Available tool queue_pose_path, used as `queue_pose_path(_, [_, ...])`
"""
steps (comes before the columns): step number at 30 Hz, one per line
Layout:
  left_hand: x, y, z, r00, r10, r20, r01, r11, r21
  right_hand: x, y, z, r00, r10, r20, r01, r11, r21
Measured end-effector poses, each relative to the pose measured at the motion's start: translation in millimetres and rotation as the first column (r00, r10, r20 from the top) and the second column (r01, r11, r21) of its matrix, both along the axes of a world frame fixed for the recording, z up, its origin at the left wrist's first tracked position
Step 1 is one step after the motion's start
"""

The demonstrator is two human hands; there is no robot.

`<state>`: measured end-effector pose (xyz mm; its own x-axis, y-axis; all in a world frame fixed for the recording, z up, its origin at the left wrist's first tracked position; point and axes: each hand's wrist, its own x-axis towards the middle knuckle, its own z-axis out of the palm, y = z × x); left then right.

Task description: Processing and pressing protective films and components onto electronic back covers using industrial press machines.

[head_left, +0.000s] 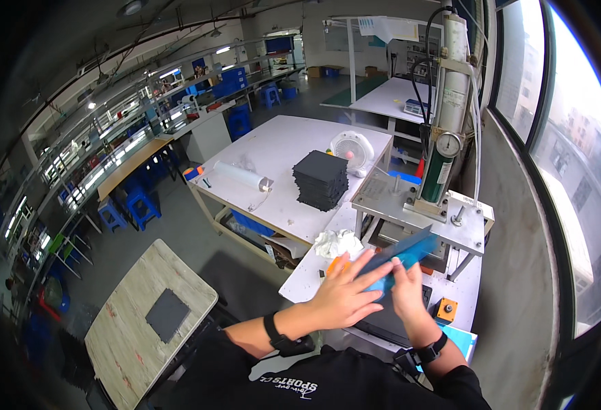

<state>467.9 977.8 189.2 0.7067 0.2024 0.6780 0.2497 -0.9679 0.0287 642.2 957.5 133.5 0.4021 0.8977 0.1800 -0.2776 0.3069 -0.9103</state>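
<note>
Both hands are together in front of the press, at a thin dark sheet [404,244] with a glossy blue film [414,254] on its near side. My left hand [345,290] has its fingers stretched and spread against the sheet's left end. With thumb and fingers closed, my right hand [410,294] pinches the blue film near its lower edge. Part of the sheet is hidden behind the fingers. Behind the hands stands the press [444,222], a metal plate under an upright cylinder with a round gauge [448,143].
A stack of dark sheets [321,179] stands on the white table [280,140] beside a white fan [352,152] and a plastic-wrapped roll [240,175]. Crumpled white material [337,243] lies left of the press. An orange button box [446,310] sits at right. One dark sheet [168,315] rests on the wooden-topped table [126,307].
</note>
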Motion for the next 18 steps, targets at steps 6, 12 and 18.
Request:
queue_pose_path(6, [-30.1,64.1,-36.0,0.825,0.196,0.53,0.545,-0.024,-0.838,8.8,-35.4,37.7,0.707,0.403,0.581,-0.429,0.898,-0.1])
queue_pose_path(12, [6.0,72.6,-129.7,0.8,0.178,0.573,0.558,-0.571,-0.602,-28.8,-40.4,27.0,0.446,0.757,0.477,-0.719,0.621,-0.313])
queue_pose_path(18, [31.2,61.9,-96.2,0.731,0.032,0.682,0.467,-0.752,-0.465,-18.6,-27.7,9.1,0.449,0.857,0.251,-0.792,0.512,-0.331])
